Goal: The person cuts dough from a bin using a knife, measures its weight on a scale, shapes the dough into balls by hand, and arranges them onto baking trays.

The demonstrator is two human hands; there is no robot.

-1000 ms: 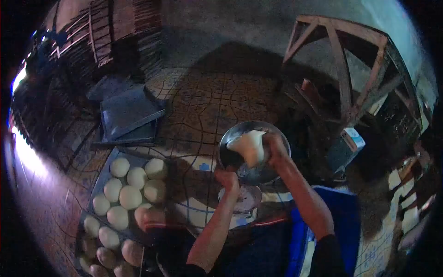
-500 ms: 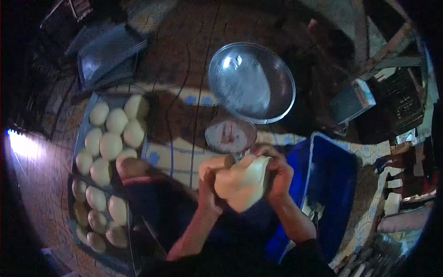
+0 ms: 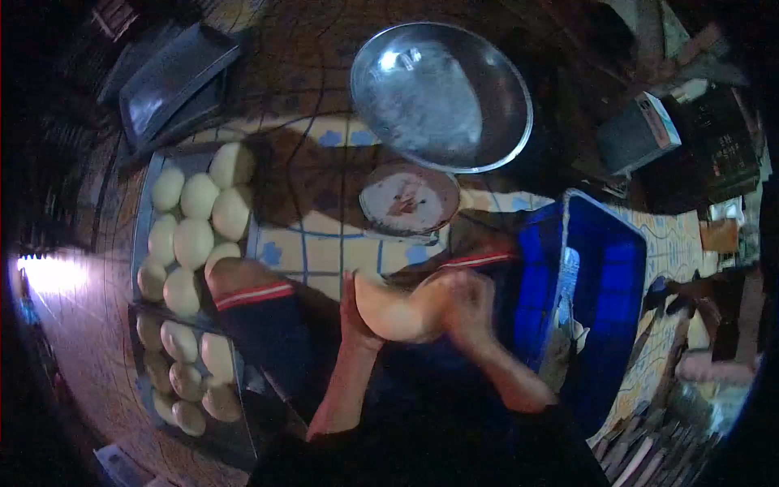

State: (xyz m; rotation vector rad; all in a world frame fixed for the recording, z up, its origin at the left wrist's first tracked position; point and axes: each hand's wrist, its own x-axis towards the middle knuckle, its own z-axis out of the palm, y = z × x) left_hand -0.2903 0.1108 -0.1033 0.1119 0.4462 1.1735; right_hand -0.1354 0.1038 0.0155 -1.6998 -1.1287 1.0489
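Note:
A pale lump of dough (image 3: 398,312), stretched and curved, is held between my two hands in front of my lap. My left hand (image 3: 357,325) is closed round its left end, with the thumb pointing up. On its right end my right hand (image 3: 469,312) is closed, a little blurred by motion. Just beyond the hands lies a round dish (image 3: 385,203) with reddish-brown remains in it. Behind that is a large shiny metal bowl (image 3: 507,122) with a whitish film on its inside.
To my left, several pale dough balls (image 3: 193,243) sit in rows in dark trays (image 3: 253,231). More trays (image 3: 166,85) lie farther back. A blue crate (image 3: 604,300) stands by my right knee, with a box (image 3: 641,138) beyond it. Patterned sheeting (image 3: 320,268) covers the floor.
The dough has gone from a bunched, folded lump to a smoother, wider curved shape. My right hand has turned over its right end. The view has shifted slightly.

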